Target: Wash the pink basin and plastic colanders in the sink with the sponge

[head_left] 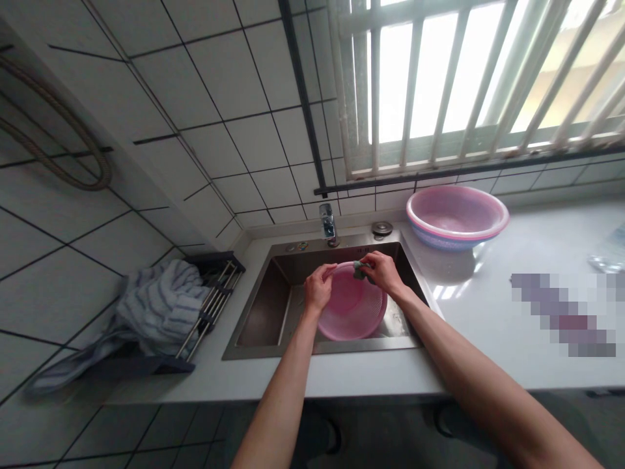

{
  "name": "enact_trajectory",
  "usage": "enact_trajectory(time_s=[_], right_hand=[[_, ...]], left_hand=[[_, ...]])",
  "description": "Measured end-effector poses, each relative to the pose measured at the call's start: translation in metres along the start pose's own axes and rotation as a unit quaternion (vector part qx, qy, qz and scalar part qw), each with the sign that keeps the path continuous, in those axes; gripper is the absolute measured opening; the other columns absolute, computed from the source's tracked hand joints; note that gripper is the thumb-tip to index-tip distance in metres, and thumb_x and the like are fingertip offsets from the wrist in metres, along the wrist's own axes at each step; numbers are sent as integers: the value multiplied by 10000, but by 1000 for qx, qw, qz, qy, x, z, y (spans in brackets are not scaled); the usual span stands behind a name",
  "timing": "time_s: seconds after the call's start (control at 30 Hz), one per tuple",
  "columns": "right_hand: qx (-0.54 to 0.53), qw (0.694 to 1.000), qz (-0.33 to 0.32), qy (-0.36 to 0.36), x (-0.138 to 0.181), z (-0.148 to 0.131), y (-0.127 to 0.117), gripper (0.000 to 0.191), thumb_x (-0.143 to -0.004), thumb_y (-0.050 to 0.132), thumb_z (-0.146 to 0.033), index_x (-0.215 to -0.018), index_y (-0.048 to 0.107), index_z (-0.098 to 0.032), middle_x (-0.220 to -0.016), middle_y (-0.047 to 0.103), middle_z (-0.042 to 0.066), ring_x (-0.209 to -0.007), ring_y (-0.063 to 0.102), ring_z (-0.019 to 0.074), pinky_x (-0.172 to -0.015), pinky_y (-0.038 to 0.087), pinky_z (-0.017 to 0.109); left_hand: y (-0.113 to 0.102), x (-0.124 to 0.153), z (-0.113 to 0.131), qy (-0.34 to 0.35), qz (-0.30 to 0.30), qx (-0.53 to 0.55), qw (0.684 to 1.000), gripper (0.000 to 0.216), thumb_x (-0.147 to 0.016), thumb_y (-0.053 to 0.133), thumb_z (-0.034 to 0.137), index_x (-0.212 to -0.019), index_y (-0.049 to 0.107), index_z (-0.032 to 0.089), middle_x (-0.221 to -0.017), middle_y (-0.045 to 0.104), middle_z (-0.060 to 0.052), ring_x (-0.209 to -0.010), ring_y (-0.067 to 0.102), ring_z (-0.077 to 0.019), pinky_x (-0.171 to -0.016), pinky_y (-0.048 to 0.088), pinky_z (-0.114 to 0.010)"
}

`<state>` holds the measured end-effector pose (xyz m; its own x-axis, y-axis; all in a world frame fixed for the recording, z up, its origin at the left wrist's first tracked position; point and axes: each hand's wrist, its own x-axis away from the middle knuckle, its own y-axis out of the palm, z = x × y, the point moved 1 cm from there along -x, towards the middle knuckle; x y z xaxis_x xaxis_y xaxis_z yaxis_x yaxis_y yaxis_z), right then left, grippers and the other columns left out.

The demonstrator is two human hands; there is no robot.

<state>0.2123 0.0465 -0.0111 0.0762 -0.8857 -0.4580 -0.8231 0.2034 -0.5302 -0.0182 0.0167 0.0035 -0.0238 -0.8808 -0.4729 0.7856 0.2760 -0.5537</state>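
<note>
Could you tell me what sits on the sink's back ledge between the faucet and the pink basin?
A round metal cap sits between the faucet and the pink basin, seen in the head view.

view down over a steel sink (254,312) set in a white bench (488,312); two bare forearms reach in from below; the left hand (318,288) grips the near-left rim of a pink ribbed colander (349,312), tilted up inside the sink; the right hand (385,270) presses a small dark green scrubbing pad (360,270) against the colander's upper rim, fingers closed around it; a tap (327,223) stands just behind; a pink basin (456,216) sits on the bench to the right under a barred window (439,85); a striped towel (161,306) lies over a rack (212,306) to the left.
</note>
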Motion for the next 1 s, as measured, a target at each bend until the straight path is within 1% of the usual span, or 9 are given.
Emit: enact_trajectory(time_s=[0.17,0.33,0.43,0.57,0.67,0.77,0.83,0.93,1.0], right_hand=[[-7,995,-50,-81,3,-15,12,171,-864,788,-148,-998,814,-252,-978,712,32,-859,688,164,-778,493,249],[3,1000,-11,-15,-4,3,4,124,-862,800,-175,-969,817,-235,-898,709,26,-755,657,155,-714,476,255],[0,1000,0,2,-2,6,-1,89,-853,808,-175,-925,811,-226,-872,706,19,-719,639,145,-686,460,248],[-16,999,2,-30,2,-7,3,128,-869,787,-167,-967,810,-246,-961,719,24,-770,665,144,-719,475,241],[-5,999,-1,-34,-1,-7,2,156,-885,773,-182,-1009,817,-266,-979,728,28,-796,680,156,-742,485,252],[9,1000,11,11,-5,3,-2,115,-872,778,-190,-964,818,-246,-907,731,27,-760,672,162,-715,481,262],[7,1000,8,19,-4,3,-2,75,-860,786,-195,-920,812,-232,-885,730,27,-743,668,160,-694,479,257],[6,999,-28,-30,0,-6,3,94,-864,790,-208,-943,817,-252,-944,742,35,-797,691,165,-715,492,251],[18,998,-38,-49,1,-12,6,145,-873,787,-208,-995,824,-277,-988,747,41,-846,703,175,-744,498,255]], left_hand=[[9,0,-3,14,-71,9,997,372,-886,598,44,-1087,787,293,-1112,816,3,-1056,770,-186,-951,605,-309],[0,-4,-9,-18,12,33,999,333,-905,596,69,-1109,771,266,-1154,808,-22,-1091,761,-190,-999,588,-329],[2,-3,-4,-5,-2,21,1000,329,-896,612,71,-1100,774,272,-1147,809,-14,-1082,760,-192,-991,583,-327],[3,-2,2,19,-15,-8,1000,347,-883,615,62,-1089,780,288,-1139,807,-4,-1080,753,-200,-984,576,-333],[-3,-4,-2,11,16,4,1000,331,-895,599,67,-1084,775,274,-1139,807,-17,-1084,753,-200,-999,572,-337],[-5,-5,-9,-25,53,36,998,319,-897,603,76,-1107,763,255,-1141,808,-34,-1070,763,-198,-987,586,-334],[-1,-5,-10,-24,30,47,998,318,-892,613,75,-1107,764,255,-1139,809,-35,-1063,767,-196,-972,595,-329],[7,-4,-7,20,-46,29,998,320,-897,611,71,-1078,776,278,-1124,811,-19,-1061,765,-190,-958,594,-319],[7,-3,-4,29,-50,12,998,318,-910,608,84,-1081,777,291,-1119,812,-12,-1059,766,-190,-949,593,-316]])
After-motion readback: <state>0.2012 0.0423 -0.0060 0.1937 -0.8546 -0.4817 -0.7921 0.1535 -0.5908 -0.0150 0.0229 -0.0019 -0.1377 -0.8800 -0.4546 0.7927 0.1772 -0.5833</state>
